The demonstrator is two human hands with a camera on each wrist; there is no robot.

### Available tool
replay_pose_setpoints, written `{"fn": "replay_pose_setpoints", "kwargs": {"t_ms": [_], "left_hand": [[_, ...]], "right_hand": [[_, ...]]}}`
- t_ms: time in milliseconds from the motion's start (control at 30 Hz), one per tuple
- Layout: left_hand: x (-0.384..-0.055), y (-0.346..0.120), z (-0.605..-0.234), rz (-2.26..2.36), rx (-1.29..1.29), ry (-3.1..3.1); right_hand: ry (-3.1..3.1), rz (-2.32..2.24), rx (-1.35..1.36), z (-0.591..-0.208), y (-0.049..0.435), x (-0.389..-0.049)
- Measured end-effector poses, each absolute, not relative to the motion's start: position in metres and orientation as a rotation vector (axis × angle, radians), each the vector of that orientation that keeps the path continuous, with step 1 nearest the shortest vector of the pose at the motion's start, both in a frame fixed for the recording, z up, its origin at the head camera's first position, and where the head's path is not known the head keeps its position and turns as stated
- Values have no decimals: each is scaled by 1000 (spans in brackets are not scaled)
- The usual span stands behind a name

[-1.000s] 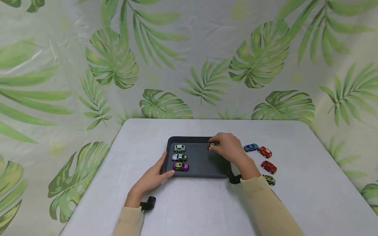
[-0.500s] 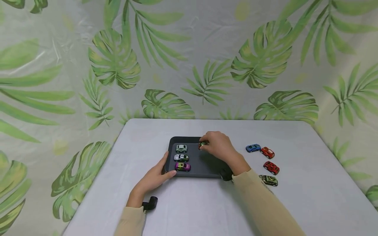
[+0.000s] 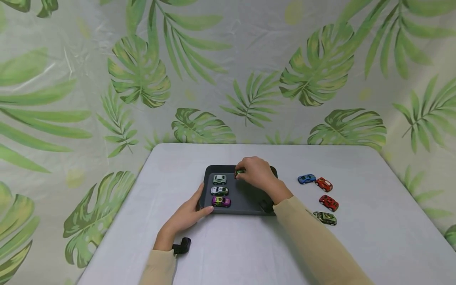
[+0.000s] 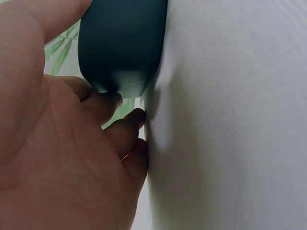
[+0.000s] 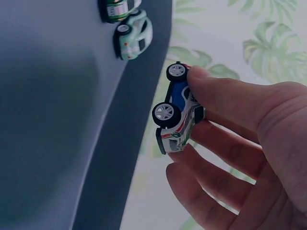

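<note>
My right hand (image 3: 257,173) pinches a toy car (image 3: 240,172) between thumb and fingers, above the far part of a dark grey tray (image 3: 246,209). In the right wrist view the toy car (image 5: 180,112) is white with red and green marks and grey wheels, and its blue underside shows. My left hand (image 3: 186,213) holds the tray's near left corner, thumb at the front rim and fingers along the left side. A pale green car (image 3: 219,179), a white and black car (image 3: 219,190) and a purple and yellow car (image 3: 221,202) stand in a column at the tray's left.
Right of the tray, on the white table (image 3: 228,253), lie a blue car (image 3: 306,179), a red and white car (image 3: 323,184), a red and black car (image 3: 329,202) and a camouflage car (image 3: 325,218). A leaf-patterned curtain (image 3: 199,71) hangs behind.
My right hand has moved left over the tray with the toy car, closer to the column of cars. The left hand keeps its place at the tray's corner.
</note>
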State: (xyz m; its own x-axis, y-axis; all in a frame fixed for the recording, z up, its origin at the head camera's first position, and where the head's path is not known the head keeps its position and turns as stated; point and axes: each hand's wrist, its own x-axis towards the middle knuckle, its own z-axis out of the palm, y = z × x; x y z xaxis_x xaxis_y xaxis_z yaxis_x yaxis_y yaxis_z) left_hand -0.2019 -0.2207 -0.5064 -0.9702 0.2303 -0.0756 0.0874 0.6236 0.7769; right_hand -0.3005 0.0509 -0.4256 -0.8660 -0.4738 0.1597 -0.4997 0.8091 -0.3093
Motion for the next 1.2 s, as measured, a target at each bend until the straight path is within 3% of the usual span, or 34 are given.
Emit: {"fn": "replay_pose_setpoints", "kwargs": {"t_ms": [567,1200], "left_hand": [[-202,-220,-506,1312,278,2654],[-202,-221,-508,1302,261,2660]], "right_hand": [[-2958,534,819,-437,39,-329],[-3093,445,836,-453,34,-334]]}}
